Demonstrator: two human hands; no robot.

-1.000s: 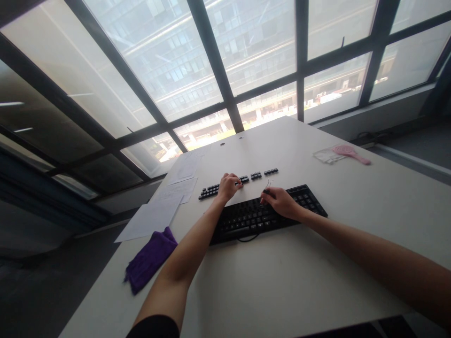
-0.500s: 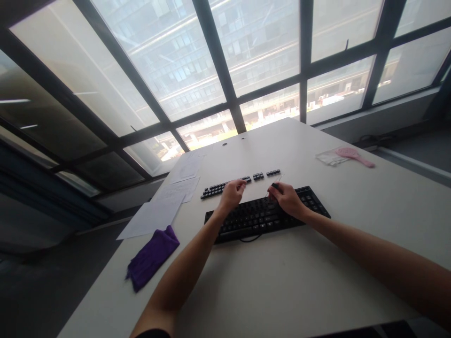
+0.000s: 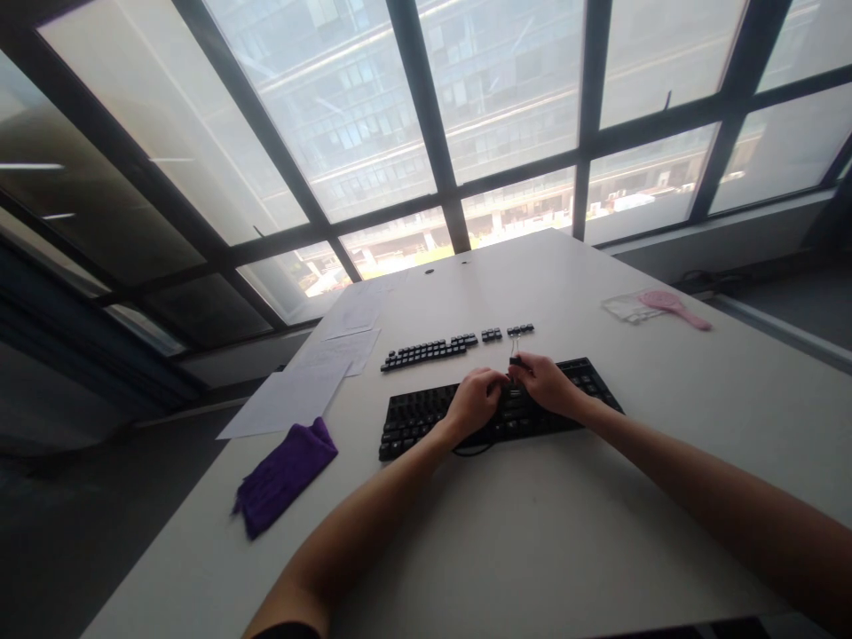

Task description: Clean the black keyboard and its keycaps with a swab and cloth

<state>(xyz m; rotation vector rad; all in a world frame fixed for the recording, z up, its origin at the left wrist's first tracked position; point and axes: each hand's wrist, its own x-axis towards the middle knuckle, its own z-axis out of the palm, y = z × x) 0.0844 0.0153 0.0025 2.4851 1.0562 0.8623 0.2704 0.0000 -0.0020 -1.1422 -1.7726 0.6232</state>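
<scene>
A black keyboard (image 3: 413, 417) lies on the white table (image 3: 532, 532) in front of me. Both hands meet above its middle. My right hand (image 3: 549, 386) pinches a small wire keycap puller (image 3: 515, 353) with a dark keycap in its loop. My left hand (image 3: 474, 404) is curled, its fingertips at that keycap, right against the right hand. Beyond the keyboard, a row of loose black keycaps (image 3: 429, 351) sits in groups on the table.
A purple cloth (image 3: 283, 475) lies at the left table edge, with white paper sheets (image 3: 299, 390) behind it. A pink brush (image 3: 672, 306) and a clear bag (image 3: 626, 306) rest at the far right. Large windows rise behind the table.
My left hand left the row of loose keycaps and came back right to meet the right hand over the keyboard. The right hand stayed roughly in place with the puller.
</scene>
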